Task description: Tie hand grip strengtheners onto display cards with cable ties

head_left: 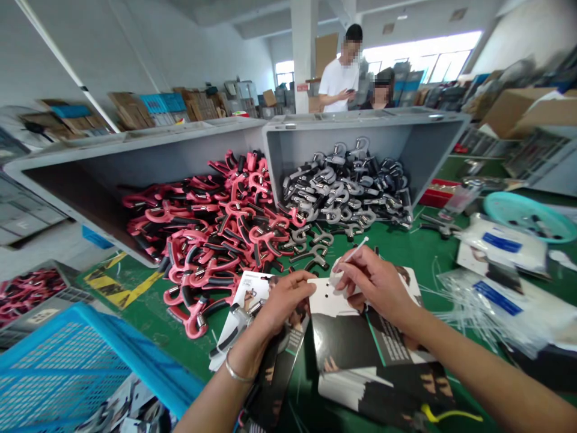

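My right hand (pixel 376 282) pinches a white cable tie (pixel 359 248) above the top edge of a printed card (pixel 342 337) with small punched holes. The fingers of my left hand (pixel 286 300) are closed on that card's upper left corner, thumb on top. Under my left wrist lies a grey hand gripper (pixel 241 319) on another printed card (pixel 250 288). Below the held card is a stack of cards (pixel 345 391), its edges showing white. A yellow-handled tool (pixel 451 415) pokes out near the stack's right end.
Pink hand grippers (pixel 238 210) spill from a tipped grey bin (pixel 81 180); grey ones (pixel 338 186) fill a second bin (pixel 433 144). Loose cable ties (pixel 469 307) and plastic packets (pixel 505 294) lie right. A blue crate (pixel 67 355) stands front left. Two people (pixel 340 81) are behind.
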`<state>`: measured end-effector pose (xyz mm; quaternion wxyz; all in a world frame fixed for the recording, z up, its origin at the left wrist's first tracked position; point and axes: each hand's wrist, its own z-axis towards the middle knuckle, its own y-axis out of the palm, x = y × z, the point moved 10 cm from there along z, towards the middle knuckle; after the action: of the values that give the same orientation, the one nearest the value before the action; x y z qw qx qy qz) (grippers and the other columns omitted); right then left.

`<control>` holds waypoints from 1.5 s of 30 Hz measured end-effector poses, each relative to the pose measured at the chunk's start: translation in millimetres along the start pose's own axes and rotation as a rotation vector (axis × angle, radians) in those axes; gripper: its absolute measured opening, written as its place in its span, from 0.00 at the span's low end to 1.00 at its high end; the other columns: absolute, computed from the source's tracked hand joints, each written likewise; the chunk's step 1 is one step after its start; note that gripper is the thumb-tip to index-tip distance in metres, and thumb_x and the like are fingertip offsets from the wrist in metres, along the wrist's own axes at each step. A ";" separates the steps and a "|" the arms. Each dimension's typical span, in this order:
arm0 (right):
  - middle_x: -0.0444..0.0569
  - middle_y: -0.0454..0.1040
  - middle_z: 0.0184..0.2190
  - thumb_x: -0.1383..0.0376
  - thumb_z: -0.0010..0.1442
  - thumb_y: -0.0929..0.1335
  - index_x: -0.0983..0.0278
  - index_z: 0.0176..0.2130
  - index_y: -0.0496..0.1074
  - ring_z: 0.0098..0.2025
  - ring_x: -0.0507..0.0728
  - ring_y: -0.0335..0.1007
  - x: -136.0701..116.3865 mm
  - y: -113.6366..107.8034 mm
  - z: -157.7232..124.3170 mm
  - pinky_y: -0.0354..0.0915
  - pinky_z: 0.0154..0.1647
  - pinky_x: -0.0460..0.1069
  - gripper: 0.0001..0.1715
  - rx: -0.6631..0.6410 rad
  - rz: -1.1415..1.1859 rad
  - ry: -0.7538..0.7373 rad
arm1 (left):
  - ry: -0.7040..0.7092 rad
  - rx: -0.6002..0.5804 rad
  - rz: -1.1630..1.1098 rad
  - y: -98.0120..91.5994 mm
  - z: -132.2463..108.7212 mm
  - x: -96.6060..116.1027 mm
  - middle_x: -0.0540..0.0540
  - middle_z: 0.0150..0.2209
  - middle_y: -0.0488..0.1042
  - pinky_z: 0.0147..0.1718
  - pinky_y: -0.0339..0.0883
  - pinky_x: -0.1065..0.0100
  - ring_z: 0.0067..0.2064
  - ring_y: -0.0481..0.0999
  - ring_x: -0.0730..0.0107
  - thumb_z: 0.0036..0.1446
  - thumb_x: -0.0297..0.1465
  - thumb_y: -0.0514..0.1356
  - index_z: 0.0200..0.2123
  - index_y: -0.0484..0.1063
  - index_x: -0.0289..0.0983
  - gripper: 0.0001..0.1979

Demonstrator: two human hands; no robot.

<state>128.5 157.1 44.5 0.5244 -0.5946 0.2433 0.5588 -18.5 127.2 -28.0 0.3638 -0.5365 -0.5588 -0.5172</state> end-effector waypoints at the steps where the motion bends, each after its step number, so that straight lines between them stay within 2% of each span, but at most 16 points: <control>1: 0.43 0.77 0.27 0.56 0.68 0.64 0.60 0.41 0.64 0.22 0.51 0.73 3.2 2.0 -0.2 0.68 0.22 0.44 0.10 -0.013 -0.006 0.018 | 0.010 0.012 -0.021 -0.3 0.4 -1.9 0.54 0.22 0.71 0.21 0.59 0.76 0.21 0.68 0.78 0.53 0.38 0.66 0.38 0.76 0.35 0.13; 3: 0.42 0.77 0.26 0.56 0.68 0.64 0.60 0.41 0.65 0.21 0.51 0.72 8.6 5.7 -0.6 0.64 0.18 0.43 0.10 -0.043 -0.010 0.048 | 0.037 0.071 -0.106 -3.9 0.9 -8.0 0.53 0.23 0.72 0.22 0.60 0.75 0.21 0.67 0.77 0.56 0.43 0.64 0.41 0.77 0.36 0.16; 6: 0.44 0.78 0.28 0.57 0.66 0.65 0.61 0.39 0.66 0.24 0.51 0.74 15.4 9.7 -0.6 0.66 0.21 0.43 0.10 -0.091 0.041 0.087 | 0.043 0.142 -0.233 -6.7 1.4 -25.3 0.51 0.25 0.75 0.26 0.63 0.73 0.23 0.70 0.76 0.58 0.45 0.62 0.44 0.78 0.37 0.19; 10: 0.45 0.77 0.28 0.56 0.63 0.68 0.63 0.37 0.67 0.28 0.51 0.75 24.0 13.2 0.3 0.68 0.26 0.44 0.13 -0.144 0.192 0.140 | -0.012 0.018 -0.277 10.3 4.8 -44.8 0.46 0.31 0.81 0.36 0.68 0.68 0.33 0.78 0.66 0.52 0.40 0.68 0.45 0.80 0.34 0.20; 16: 0.44 0.75 0.29 0.54 0.59 0.71 0.63 0.38 0.68 0.27 0.50 0.74 31.4 12.5 2.9 0.66 0.26 0.44 0.16 -0.140 0.287 0.179 | 0.028 -0.002 -0.282 14.7 5.2 -42.2 0.43 0.36 0.83 0.41 0.70 0.64 0.39 0.80 0.61 0.46 0.33 0.72 0.44 0.80 0.34 0.20; 20: 0.43 0.74 0.27 0.53 0.58 0.72 0.64 0.37 0.69 0.25 0.50 0.72 31.2 13.8 2.4 0.64 0.23 0.44 0.17 -0.158 0.271 0.211 | 0.016 0.047 -0.366 12.0 2.9 -44.4 0.44 0.37 0.83 0.41 0.71 0.64 0.38 0.80 0.63 0.47 0.33 0.72 0.45 0.79 0.36 0.20; 23: 0.42 0.73 0.24 0.54 0.57 0.72 0.64 0.35 0.70 0.23 0.49 0.69 31.4 15.4 1.8 0.62 0.22 0.43 0.16 -0.175 0.252 0.234 | -0.032 0.010 -0.391 17.0 3.6 -48.5 0.42 0.36 0.82 0.40 0.72 0.63 0.36 0.80 0.63 0.49 0.35 0.71 0.43 0.80 0.34 0.18; 25: 0.41 0.72 0.24 0.55 0.58 0.72 0.64 0.35 0.70 0.23 0.49 0.69 29.9 16.1 2.5 0.62 0.22 0.43 0.15 -0.184 0.252 0.215 | -0.033 0.000 -0.365 17.9 5.4 -48.6 0.41 0.35 0.82 0.39 0.72 0.62 0.35 0.80 0.62 0.47 0.35 0.72 0.41 0.80 0.32 0.18; 29: 0.40 0.70 0.25 0.55 0.60 0.71 0.64 0.36 0.69 0.24 0.48 0.69 28.8 16.1 3.9 0.61 0.22 0.42 0.15 -0.192 0.275 0.179 | 0.004 0.057 -0.330 11.7 9.0 -46.9 0.43 0.34 0.82 0.41 0.72 0.62 0.37 0.80 0.62 0.44 0.33 0.73 0.41 0.79 0.33 0.19; 34: 0.42 0.72 0.25 0.51 0.59 0.71 0.64 0.36 0.68 0.22 0.48 0.67 36.0 15.3 1.7 0.55 0.17 0.41 0.19 -0.186 0.382 0.264 | 0.069 0.138 -0.257 3.1 6.2 -44.7 0.46 0.37 0.81 0.47 0.69 0.62 0.43 0.78 0.61 0.42 0.29 0.73 0.39 0.79 0.36 0.18; 37: 0.44 0.74 0.27 0.51 0.58 0.71 0.64 0.36 0.69 0.23 0.48 0.68 38.3 12.8 2.3 0.57 0.18 0.40 0.19 -0.195 0.362 0.294 | 0.191 0.172 -0.045 -3.6 -6.9 -34.8 0.45 0.41 0.80 0.51 0.65 0.63 0.47 0.76 0.60 0.47 0.27 0.70 0.37 0.80 0.37 0.11; 39: 0.44 0.74 0.25 0.52 0.60 0.70 0.64 0.37 0.71 0.22 0.48 0.68 39.5 14.7 3.6 0.59 0.19 0.41 0.17 -0.257 0.297 0.319 | 0.284 0.141 0.187 -2.4 -21.2 -26.7 0.44 0.42 0.79 0.49 0.65 0.64 0.47 0.75 0.60 0.54 0.27 0.64 0.37 0.81 0.38 0.07; 41: 0.42 0.73 0.22 0.54 0.60 0.69 0.64 0.37 0.73 0.20 0.48 0.67 39.2 21.4 4.9 0.60 0.18 0.41 0.15 -0.377 0.198 0.329 | 0.328 0.045 0.346 3.9 -35.6 -25.6 0.43 0.42 0.77 0.47 0.65 0.64 0.45 0.74 0.61 0.58 0.26 0.60 0.39 0.80 0.39 0.09; 43: 0.41 0.72 0.21 0.55 0.61 0.69 0.63 0.38 0.75 0.18 0.48 0.66 36.5 27.8 7.6 0.61 0.17 0.42 0.14 -0.485 0.095 0.289 | 0.349 -0.038 0.399 8.1 -47.8 -27.1 0.43 0.44 0.76 0.48 0.65 0.64 0.46 0.74 0.61 0.60 0.25 0.59 0.41 0.79 0.40 0.11; 45: 0.40 0.71 0.20 0.56 0.60 0.68 0.62 0.38 0.77 0.17 0.48 0.64 31.9 30.2 12.6 0.59 0.16 0.42 0.13 -0.520 0.008 0.202 | 0.378 -0.025 0.413 5.9 -55.1 -26.1 0.43 0.43 0.76 0.49 0.64 0.63 0.46 0.74 0.61 0.60 0.26 0.59 0.41 0.79 0.40 0.10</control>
<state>105.1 167.8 6.7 0.3249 -0.7610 0.1451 0.5425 -16.8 67.3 -40.9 0.5527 -0.5377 -0.3534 -0.5297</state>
